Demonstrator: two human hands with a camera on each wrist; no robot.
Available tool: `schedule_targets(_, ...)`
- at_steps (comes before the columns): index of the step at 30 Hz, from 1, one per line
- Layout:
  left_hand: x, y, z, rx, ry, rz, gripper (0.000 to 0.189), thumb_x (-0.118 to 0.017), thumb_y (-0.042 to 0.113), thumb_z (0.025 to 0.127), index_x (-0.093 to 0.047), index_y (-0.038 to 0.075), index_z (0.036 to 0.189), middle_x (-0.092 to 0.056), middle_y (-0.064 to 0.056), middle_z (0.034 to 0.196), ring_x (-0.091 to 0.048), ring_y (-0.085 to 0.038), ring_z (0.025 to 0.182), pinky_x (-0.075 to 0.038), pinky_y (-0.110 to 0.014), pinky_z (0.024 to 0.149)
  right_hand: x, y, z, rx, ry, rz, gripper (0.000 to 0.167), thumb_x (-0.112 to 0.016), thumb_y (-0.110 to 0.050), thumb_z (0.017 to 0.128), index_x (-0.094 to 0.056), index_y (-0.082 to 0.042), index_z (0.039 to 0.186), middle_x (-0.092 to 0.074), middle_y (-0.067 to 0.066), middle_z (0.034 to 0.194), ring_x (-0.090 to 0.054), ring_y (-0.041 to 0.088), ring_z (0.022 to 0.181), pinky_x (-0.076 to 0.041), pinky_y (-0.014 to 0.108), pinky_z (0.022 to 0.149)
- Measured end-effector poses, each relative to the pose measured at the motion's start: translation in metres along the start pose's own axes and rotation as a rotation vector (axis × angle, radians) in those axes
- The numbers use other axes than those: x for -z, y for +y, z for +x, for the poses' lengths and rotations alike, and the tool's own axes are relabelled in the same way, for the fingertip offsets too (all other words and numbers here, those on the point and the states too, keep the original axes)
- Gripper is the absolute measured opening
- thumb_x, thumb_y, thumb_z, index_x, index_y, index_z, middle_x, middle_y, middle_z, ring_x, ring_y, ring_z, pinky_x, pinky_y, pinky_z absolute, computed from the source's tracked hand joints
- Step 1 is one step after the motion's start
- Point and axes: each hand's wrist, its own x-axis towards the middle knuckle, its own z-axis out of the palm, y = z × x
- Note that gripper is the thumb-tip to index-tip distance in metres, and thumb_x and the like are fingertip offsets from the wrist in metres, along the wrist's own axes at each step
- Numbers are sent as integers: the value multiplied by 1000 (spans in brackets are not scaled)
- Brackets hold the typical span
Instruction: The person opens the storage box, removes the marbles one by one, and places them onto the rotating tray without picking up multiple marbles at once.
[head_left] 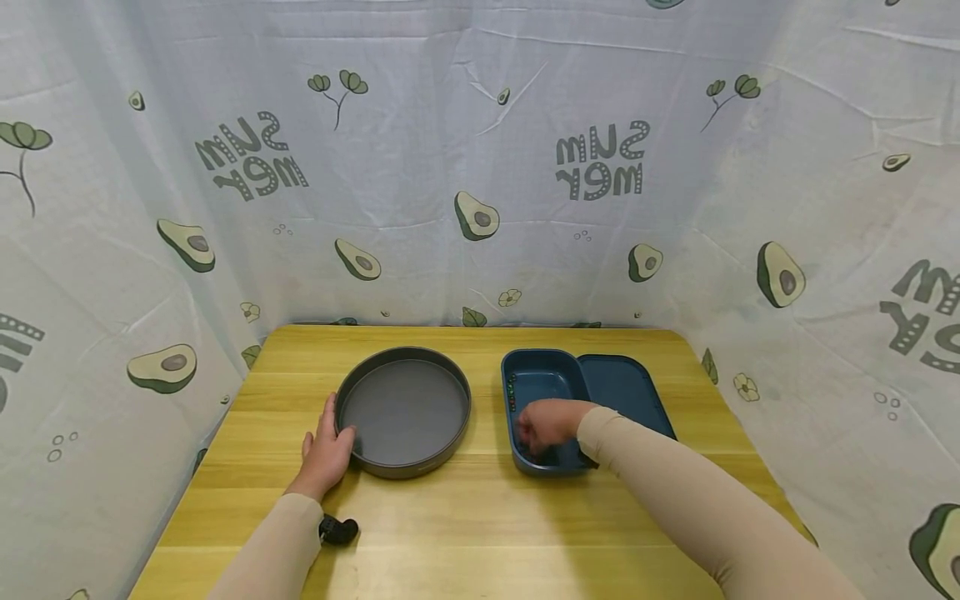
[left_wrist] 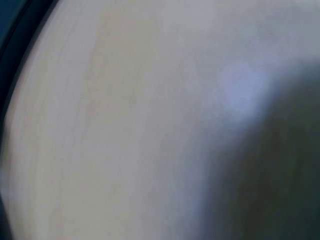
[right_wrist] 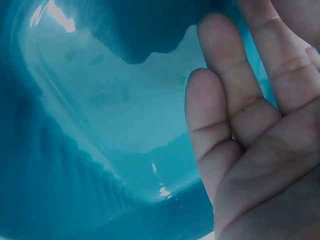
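Observation:
A round dark grey pan (head_left: 403, 408) lies on the wooden table. My left hand (head_left: 327, 446) grips its left side, thumb over the rim and fingers along the outer wall. Right of the pan stands a deep blue rectangular box (head_left: 546, 362). Inside its near part is my right hand (head_left: 551, 423), fingers bent downward and blurred in the head view. Small red and green pieces (head_left: 512, 392) line the box's left wall. The right wrist view shows bent fingers (right_wrist: 207, 107) over the glossy box floor (right_wrist: 120, 100); I cannot tell whether the fingertips hold anything.
A flat blue lid (head_left: 626, 392) lies against the box's right side. A black wrist camera (head_left: 339, 531) sits at the left sleeve. Printed curtains (head_left: 420, 167) surround the table (head_left: 450, 542) at the back and sides. A dark curved edge (left_wrist: 20, 45) crosses the left wrist view's corner.

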Motion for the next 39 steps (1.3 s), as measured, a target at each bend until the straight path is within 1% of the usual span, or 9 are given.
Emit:
schedule_targets(2,0,-1,0,-1,2,0,77,-38,26,109,7,15,171,-4,-22,177,-10,-45,162,16,-67,127,1,2,-2,-8,-20,-15,15,-78,-5,91,-71,-18,87,-64,-7,82,-53,10,74,-49,30,70)
schedule_targets(5,-1,-2,1,-3,8,0,77,-38,26,109,6,14,171,-4,-21,177,-10,-45,163,16,-67,127,2,3,-4,-23,-69,-42,15,-79,-5,90,-75,-20,86,-69,-8,86,-56,10,78,-53,31,74)
schedule_targets(9,-2,-2,2,-6,13,-2,77,-38,26,109,6,14,171,-5,-21,177,-10,-46,163,15,-67,127,1,4,-3,-29,-129,-71,15,-78,-11,92,-82,-23,100,-75,-10,98,-63,8,89,-59,34,86)
schedule_targets(12,-2,-3,2,-6,13,2,77,-38,26,109,6,15,171,-5,-21,177,-10,-46,163,15,-67,127,0,3,-1,-22,-132,-66,21,-78,-11,93,-82,-22,110,-78,-10,102,-67,8,94,-60,35,91)
schedule_targets(14,-2,-3,2,-6,12,2,77,-38,27,109,6,15,171,-4,-21,177,-10,-46,162,16,-67,127,0,3,0,-24,-119,-44,25,-78,-8,91,-81,-21,112,-79,-8,102,-70,8,95,-60,35,92)
schedule_targets(17,-2,-3,2,-4,11,0,77,-39,27,109,6,15,171,-5,-21,177,-10,-46,162,16,-67,127,-1,4,1,-32,-104,-32,26,-79,-4,88,-81,-21,107,-79,-7,98,-69,9,93,-60,36,93)
schedule_targets(21,-2,-1,1,-5,13,-5,77,-39,27,109,5,15,171,-5,-22,177,-11,-47,162,15,-67,127,-3,4,1,-48,-125,-77,23,-78,-4,88,-81,-24,100,-76,-11,96,-64,8,91,-60,37,93)
schedule_targets(29,-2,-3,1,-4,12,-10,77,-39,26,109,6,15,171,-4,-22,177,-10,-48,162,16,-67,126,-8,-1,0,-33,-166,-140,21,-74,-6,92,-81,-25,99,-74,-15,91,-61,6,87,-58,29,87)
schedule_targets(39,-1,-1,1,7,3,-2,76,-38,27,110,6,16,171,-3,-20,177,-10,-46,162,17,-66,127,-7,0,3,6,-192,-106,24,-74,-1,88,-78,-25,90,-69,-16,81,-55,4,80,-53,25,82)
